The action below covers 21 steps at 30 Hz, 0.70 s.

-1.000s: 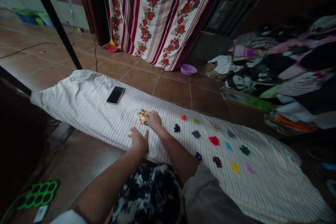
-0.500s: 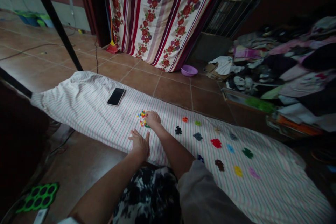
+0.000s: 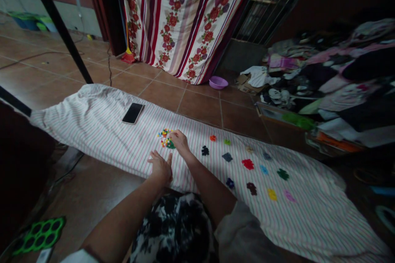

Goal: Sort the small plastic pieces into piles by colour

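Note:
A mixed pile of tiny coloured pieces lies on the striped cloth. My right hand is at the pile's right edge, fingers drawn together in a pinch; what they hold, if anything, is too small to make out. Resting on the cloth just below the pile, my left hand is open with fingers spread. To the right lie small single-colour heaps, among them a black heap, an orange heap, a grey heap, a red heap and a dark green heap.
The striped cloth covers a long low surface. A phone lies on it, left of the pile. Beyond stand a purple basin and a floral curtain. Clothes are heaped at right; a green tray-like object is at lower left.
My right hand has shifted slightly right relative to the mixed pile, uncovering more of its green pieces. My left hand stays spread below it. The whole view has swung a little to the right.

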Each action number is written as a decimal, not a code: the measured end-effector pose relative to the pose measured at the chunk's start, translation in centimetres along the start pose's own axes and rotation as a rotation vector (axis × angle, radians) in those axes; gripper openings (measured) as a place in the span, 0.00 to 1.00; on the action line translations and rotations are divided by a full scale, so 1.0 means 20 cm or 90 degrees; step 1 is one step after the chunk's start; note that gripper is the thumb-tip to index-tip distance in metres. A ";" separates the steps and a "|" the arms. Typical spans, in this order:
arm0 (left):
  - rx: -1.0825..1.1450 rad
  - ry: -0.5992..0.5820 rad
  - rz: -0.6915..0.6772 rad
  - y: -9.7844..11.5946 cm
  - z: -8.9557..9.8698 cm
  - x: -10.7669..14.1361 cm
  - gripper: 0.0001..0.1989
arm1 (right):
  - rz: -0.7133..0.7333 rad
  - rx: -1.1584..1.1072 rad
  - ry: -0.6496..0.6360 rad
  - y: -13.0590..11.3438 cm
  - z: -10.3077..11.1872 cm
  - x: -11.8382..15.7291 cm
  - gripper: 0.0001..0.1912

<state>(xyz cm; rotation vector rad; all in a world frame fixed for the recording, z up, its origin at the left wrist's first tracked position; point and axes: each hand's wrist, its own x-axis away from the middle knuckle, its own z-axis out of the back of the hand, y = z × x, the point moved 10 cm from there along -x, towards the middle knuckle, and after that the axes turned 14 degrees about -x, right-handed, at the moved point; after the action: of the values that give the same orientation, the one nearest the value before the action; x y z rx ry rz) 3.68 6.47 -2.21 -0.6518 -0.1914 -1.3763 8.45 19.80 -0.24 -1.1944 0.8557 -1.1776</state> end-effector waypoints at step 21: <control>-0.076 0.006 0.002 -0.02 0.04 0.06 0.42 | -0.119 -0.373 0.053 0.12 0.25 0.37 0.14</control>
<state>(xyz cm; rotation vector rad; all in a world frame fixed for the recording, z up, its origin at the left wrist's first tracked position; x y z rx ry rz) 3.85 5.89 -0.83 -0.7452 -0.1014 -1.3950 15.27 13.66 -0.86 -1.7372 1.2234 -1.1661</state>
